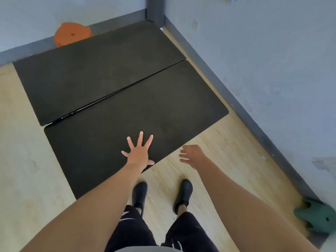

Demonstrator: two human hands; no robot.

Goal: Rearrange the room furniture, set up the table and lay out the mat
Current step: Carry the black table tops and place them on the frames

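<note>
Two black rectangular tabletops stand side by side in the room's corner. The near tabletop (112,131) meets the far tabletop (94,70) along a thin seam. My left hand (139,153) lies flat with fingers spread on the near tabletop's front edge. My right hand (190,154) hovers over the floor just right of that edge, fingers loose, holding nothing. No mat shows in this view.
An orange stool (72,34) stands behind the far tabletop against the wall. A green stool (316,217) sits at the lower right by the dark baseboard (236,99). Light wood floor (32,160) lies to the left. My black shoes (140,195) stand before the table.
</note>
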